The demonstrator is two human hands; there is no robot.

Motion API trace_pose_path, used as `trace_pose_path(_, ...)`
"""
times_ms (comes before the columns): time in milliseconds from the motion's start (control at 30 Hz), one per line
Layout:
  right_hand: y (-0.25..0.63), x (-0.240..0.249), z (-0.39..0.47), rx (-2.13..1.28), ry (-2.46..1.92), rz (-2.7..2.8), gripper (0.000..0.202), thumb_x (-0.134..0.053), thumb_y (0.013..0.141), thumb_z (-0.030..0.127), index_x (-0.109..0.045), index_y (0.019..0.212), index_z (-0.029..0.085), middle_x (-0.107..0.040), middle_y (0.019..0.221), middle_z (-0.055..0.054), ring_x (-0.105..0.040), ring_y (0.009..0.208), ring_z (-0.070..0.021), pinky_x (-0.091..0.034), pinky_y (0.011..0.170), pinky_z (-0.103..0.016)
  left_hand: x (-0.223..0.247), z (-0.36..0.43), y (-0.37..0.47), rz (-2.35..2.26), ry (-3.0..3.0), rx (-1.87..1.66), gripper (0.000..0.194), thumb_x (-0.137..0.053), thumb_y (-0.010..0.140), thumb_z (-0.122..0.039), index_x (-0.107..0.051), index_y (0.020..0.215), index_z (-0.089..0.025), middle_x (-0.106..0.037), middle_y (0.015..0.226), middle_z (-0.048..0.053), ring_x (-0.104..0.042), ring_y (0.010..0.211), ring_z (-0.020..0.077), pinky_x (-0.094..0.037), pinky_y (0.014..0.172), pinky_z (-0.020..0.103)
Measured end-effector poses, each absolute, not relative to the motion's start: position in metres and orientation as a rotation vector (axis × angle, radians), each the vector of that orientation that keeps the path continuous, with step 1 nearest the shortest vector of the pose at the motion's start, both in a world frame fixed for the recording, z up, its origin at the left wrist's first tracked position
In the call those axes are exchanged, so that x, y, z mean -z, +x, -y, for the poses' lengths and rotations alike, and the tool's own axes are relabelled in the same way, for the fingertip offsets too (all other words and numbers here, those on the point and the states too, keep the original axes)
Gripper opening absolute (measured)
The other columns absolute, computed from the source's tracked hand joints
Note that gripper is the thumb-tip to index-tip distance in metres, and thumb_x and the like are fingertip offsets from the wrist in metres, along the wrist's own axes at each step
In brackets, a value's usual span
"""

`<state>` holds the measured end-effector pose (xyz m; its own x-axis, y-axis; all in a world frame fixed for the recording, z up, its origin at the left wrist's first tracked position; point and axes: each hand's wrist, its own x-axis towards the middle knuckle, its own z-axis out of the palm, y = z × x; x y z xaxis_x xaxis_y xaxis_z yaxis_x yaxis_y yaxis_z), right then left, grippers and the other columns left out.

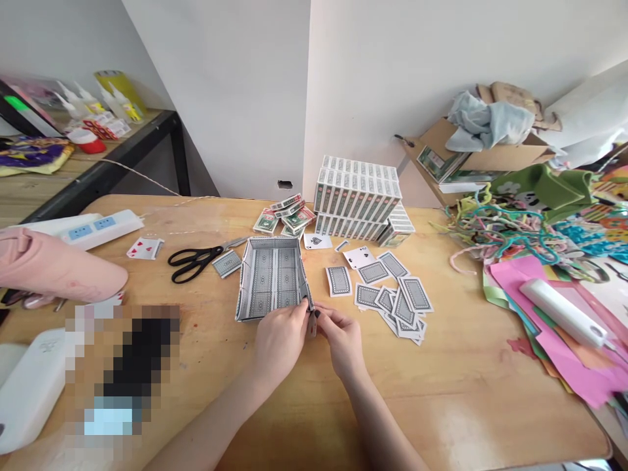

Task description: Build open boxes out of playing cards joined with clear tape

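Desk: wood (441, 405), smooth and glossy, right front corner rounded; straight back edge set toward the wall.
Open room: a broad stretch of wood between the loose cards and the right edge; another along the front edge, crossed by both forearms.
Yarn: tangled soft cords (500, 235), many colours, heaped by the right back corner.
Carton: brown cardboard (520, 156), flaps spread, beyond the right back corner; pale blue cloth (485, 124), crumpled, on top.
Decks: boxed blocks (358, 196), tightly ranked and stacked, near the back edge.
Paper: flat coloured sheets (583, 373), overlapping, at the right edge.
Tray: open, shallow rectangle (265, 275) faced with patterned cards, mid-desk; card backs line its floor.
Left hand: at the tray's near right corner (283, 330), fingers clamped on it.
Right hand: at the same corner (343, 337), thumb and fingertips together on the flap.
Loose cards: thin, glossy, mostly back up (373, 271), scattered right of the tray.
Scissors: black looped handles (193, 261), left of the tray, blades toward the back edge.
Flap: small, grey (313, 325), between the hands; whether joined to the tray cannot be told.
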<state>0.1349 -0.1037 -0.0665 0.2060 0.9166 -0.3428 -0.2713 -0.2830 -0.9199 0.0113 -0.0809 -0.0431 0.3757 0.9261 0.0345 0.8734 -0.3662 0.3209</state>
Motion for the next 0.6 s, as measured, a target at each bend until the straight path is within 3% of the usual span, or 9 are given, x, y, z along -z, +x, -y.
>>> trace_pose_path(400,0.125,0.072,0.111,-1.279,-1.387,0.667,0.018,-0.065,0.076,0.035,-0.076,0.077,0.02,-0.071,0.104,-0.006,-0.059,0.11,-0.0277,-0.044,0.096,-0.04,0.057,0.085,0.012,-1.619,2.507,-0.427,0.032,-0.034,0.095,-0.023,-0.066,0.095,-0.016,-0.071,0.072,0.006,-0.066,0.07,0.019,-0.043,0.065,0.03)
trace_pose_path(600,0.125,0.072,0.109,-1.305,-1.353,0.627,0.018,-0.066,0.075,0.035,-0.075,0.077,0.019,-0.071,0.104,-0.007,-0.059,0.111,-0.0274,-0.044,0.096,-0.04,0.041,0.076,0.014,-1.631,2.478,-0.148,0.029,-0.041,0.09,-0.019,-0.065,0.074,-0.017,-0.068,0.068,0.008,-0.064,0.07,0.0227,-0.04,0.067,0.034)
